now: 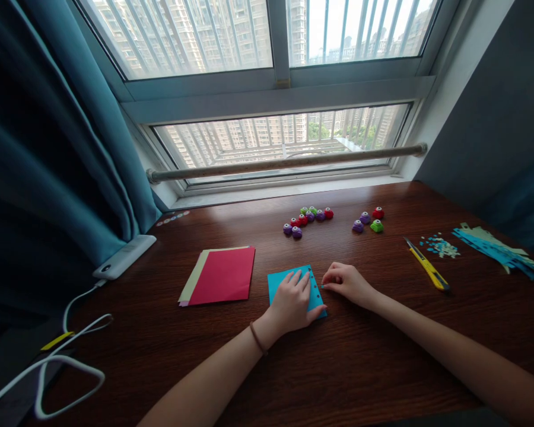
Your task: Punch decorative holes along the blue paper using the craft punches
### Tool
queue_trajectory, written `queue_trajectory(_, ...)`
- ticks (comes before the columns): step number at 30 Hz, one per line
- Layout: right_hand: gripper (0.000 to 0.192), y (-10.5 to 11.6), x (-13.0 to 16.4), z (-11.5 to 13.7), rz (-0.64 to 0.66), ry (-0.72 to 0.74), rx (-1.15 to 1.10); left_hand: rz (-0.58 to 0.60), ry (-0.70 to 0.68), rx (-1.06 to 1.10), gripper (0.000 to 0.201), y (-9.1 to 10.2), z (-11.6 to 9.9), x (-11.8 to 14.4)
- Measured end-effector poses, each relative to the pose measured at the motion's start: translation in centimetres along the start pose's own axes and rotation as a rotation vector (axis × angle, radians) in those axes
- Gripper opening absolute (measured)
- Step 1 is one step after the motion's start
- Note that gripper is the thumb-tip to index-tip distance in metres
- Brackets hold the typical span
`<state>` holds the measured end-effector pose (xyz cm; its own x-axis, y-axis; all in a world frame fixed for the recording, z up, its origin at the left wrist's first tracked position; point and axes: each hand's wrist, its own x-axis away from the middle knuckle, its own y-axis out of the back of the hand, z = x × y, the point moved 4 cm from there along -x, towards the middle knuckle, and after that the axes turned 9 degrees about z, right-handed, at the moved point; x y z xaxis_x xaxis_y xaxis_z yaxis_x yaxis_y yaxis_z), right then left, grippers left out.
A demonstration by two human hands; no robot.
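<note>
Left hand [292, 302] lies flat, fingers spread, pinning the blue paper sheet [279, 281] mid-desk toward the near edge. Right hand [345, 283] has fingers pinched shut at the sheet's punched right edge; whether they grip anything, cannot tell. Step looks like clearing punched bits; next needs a steady sheet.

Wooden desk [382, 367], barred window [276, 139] (daylit), teal curtain [48, 148]
</note>
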<state>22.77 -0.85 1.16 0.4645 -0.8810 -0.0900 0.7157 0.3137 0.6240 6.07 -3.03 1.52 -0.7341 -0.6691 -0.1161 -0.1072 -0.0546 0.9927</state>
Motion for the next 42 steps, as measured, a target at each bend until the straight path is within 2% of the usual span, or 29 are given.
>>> queue_trajectory(7, 0.008, -0.6, -0.3, -0.2, 0.001, -0.038, 0.149, -0.011, -0.018, 0.029, 0.059, 0.3, 0.0, 0.0)
queue_trajectory(11, 0.008, -0.6, -0.2, 0.2, -0.009, -0.035, 0.159, 0.008, -0.013, 0.038, 0.057, 0.4, 0.0, 0.0)
queue_trajectory(14, 0.005, -0.2, 0.0, 0.2, -0.068, -0.033, -0.023, 0.017, -0.012, 0.048, 0.057, 0.4, 0.0, -0.1)
queue_trajectory(19, 0.02, 0.2, 0.2, -0.5, -0.121, -0.171, -0.75, 0.025, -0.01, 0.064, 0.056, 0.4, 0.1, -0.2)
queue_trajectory(22, 0.027, 0.1, 0.4, -0.9, -0.175, -0.251, -1.034, 0.042, -0.003, 0.076, 0.056, 0.3, 0.2, -0.2)
queue_trajectory(33, 0.035, 0.2, 0.8, -0.4, -0.185, -0.285, -1.129, 0.085, -0.012, 0.131, 0.056, 0.6, 0.2, -0.3)
queue_trajectory(42, 0.032, 0.1, 0.9, 0.3, -0.116, -0.326, -1.253, 0.095, -0.02, 0.15, 0.057, 0.4, 0.2, -0.4)
